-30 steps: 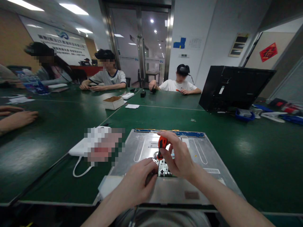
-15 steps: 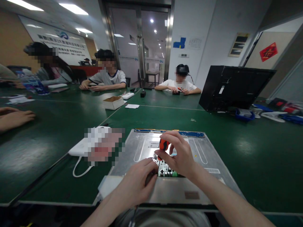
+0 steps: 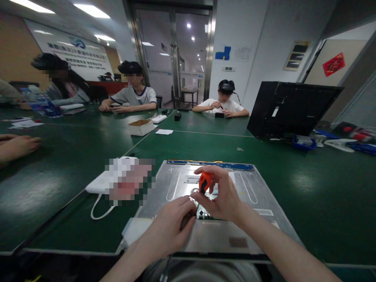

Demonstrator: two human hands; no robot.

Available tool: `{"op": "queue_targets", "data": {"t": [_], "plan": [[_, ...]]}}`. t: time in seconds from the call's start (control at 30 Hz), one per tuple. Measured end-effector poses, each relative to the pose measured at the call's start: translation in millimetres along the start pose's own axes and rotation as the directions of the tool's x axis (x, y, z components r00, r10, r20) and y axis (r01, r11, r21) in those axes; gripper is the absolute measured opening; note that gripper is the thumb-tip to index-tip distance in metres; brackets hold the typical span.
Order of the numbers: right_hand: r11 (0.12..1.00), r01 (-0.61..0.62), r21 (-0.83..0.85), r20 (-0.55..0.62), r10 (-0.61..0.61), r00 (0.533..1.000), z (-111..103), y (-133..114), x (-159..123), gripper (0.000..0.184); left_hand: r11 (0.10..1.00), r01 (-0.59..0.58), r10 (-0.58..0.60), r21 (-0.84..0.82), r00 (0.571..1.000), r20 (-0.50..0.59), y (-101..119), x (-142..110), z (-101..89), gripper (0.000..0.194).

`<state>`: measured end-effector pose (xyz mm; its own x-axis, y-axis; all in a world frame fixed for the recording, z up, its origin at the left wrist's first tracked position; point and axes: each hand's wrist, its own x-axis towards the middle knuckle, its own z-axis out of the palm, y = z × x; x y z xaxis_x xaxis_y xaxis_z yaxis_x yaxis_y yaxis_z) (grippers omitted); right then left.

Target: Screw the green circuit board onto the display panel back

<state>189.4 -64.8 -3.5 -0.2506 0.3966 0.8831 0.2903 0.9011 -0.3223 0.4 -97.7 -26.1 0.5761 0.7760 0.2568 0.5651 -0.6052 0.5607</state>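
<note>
My right hand [image 3: 225, 196] grips the red and black handle of a screwdriver [image 3: 205, 181], which stands nearly upright with its shaft pointing down. Below it lies a green circuit board [image 3: 202, 214], partly covered by my hands. The board sits on the metal back of a flat display panel [image 3: 249, 231], which has a blue strip along its far edge. Close to the shaft, my left hand [image 3: 178, 219] rests on the panel with curled fingers. Its fingertips touch the spot by the shaft; what they hold, if anything, is hidden.
A white power bank [image 3: 98, 184] with a cable lies left of the panel. Further off stand an open cardboard box [image 3: 141, 128] and, at right, a black monitor casing [image 3: 288, 111] beside a blue tray [image 3: 304, 145]. Co-workers sit around the green table [image 3: 317, 188]; a person's hands [image 3: 22, 145] rest at left.
My right fingers shift around the screwdriver handle, and the handle has turned and leans slightly differently. My left hand stays put. Across the table, a person brought a black object down in front of them.
</note>
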Motion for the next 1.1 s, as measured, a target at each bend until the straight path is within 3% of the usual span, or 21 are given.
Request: {"op": "queue_targets", "data": {"t": [0.33, 0.6, 0.9, 1.1], "plan": [[0.997, 0.021, -0.068, 0.041, -0.019, 0.999, -3.3, -2.7, 6.0, 0.041, 1.000, 0.016, -0.016, 0.003, 1.000, 0.018, 2.8, 1.0, -1.6, 0.014], [1.000, 0.019, -0.023, 0.084, -0.017, 0.996, -4.8, -3.1, 4.7, 0.045, 1.000, 0.024, -0.024, 0.005, 0.999, 0.032, 3.5, 1.3, -1.8, 0.014], [1.000, -0.017, -0.006, -0.064, 0.017, 0.998, 3.9, 1.2, -2.3, 0.042, 1.000, 0.023, -0.023, 0.007, 0.999, 0.036, 1.9, 0.9, -1.8, 0.015], [0.999, 0.014, -0.038, 0.039, -0.013, 0.999, -2.5, -1.2, 4.4, 0.042, 1.000, 0.022, -0.023, 0.016, 1.000, 0.018, 4.0, 1.1, -1.4, 0.014]]}}
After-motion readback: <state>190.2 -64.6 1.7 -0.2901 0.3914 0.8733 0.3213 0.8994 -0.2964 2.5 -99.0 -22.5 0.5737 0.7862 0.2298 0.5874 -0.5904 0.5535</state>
